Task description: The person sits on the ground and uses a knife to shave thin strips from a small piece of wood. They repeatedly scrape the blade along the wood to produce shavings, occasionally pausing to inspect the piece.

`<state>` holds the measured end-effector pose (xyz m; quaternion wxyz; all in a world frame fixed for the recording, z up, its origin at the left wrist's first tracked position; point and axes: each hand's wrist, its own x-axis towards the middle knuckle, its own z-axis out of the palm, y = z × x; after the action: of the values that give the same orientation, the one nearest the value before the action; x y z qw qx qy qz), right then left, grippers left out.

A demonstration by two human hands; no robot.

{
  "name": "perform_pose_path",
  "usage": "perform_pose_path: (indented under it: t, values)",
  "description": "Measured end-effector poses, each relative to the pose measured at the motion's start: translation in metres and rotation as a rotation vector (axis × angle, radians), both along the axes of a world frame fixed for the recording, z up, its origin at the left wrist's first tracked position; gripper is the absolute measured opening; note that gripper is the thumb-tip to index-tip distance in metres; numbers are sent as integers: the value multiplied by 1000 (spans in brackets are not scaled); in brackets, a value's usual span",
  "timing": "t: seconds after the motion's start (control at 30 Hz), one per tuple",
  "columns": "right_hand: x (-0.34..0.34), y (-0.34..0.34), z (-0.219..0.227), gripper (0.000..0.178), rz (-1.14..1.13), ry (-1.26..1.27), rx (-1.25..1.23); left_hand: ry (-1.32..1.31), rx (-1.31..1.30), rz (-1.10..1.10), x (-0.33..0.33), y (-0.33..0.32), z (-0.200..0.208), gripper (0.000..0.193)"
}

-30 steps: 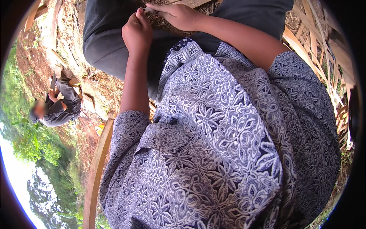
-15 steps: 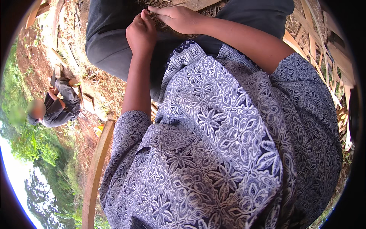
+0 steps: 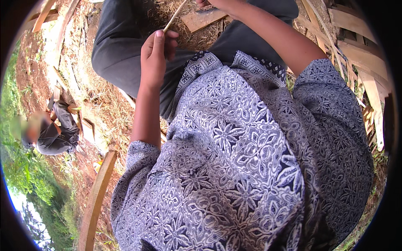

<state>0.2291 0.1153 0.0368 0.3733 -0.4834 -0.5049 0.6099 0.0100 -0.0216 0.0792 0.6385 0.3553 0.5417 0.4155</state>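
Note:
A thin, pale wooden stick [image 3: 175, 17] slants up from my left hand [image 3: 157, 52] and runs out of view at the upper edge. My left thumb presses against its lower end, and the fingers curl round behind it. Just right of the stick, my right hand [image 3: 224, 4] is partly cut off by the upper edge. Its visible fingertips are curled in, and whatever they hold is out of sight. Both hands are above my lap, between my dark-trousered legs [image 3: 121, 46].
A flat piece of wood [image 3: 204, 19] lies on the shavings-strewn ground between my legs. Stacked planks [image 3: 364, 58] stand at the right. At the left, a long curved wooden beam [image 3: 96, 201] rises beside me, and another person [image 3: 58, 129] sits farther off.
My hands, close together before, are now apart. The right has moved up and right to the edge, and the stick now shows above my left hand. The view has shifted slightly.

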Motion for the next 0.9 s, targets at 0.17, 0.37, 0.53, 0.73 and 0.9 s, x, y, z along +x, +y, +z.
perform_pose_path:
  t: [0.17, 0.37, 0.53, 0.73, 0.9]
  values:
    - [-1, 33, 67, 55, 67, -217, 153, -136, 92, -244, 13, 3, 31, 35]
    - [-12, 29, 157, 59, 179, -391, 287, -377, 43, -141, 44, 17, 76, 32]
    - [15, 57, 168, 55, 317, -364, 409, -424, 90, -103, 61, 49, 95, 34]
    - [36, 129, 209, 54, 562, -749, 724, -293, 107, 48, 61, 108, 130, 28]
    - [63, 179, 226, 54, 500, -703, 962, -261, 157, -57, 57, 155, 176, 28]
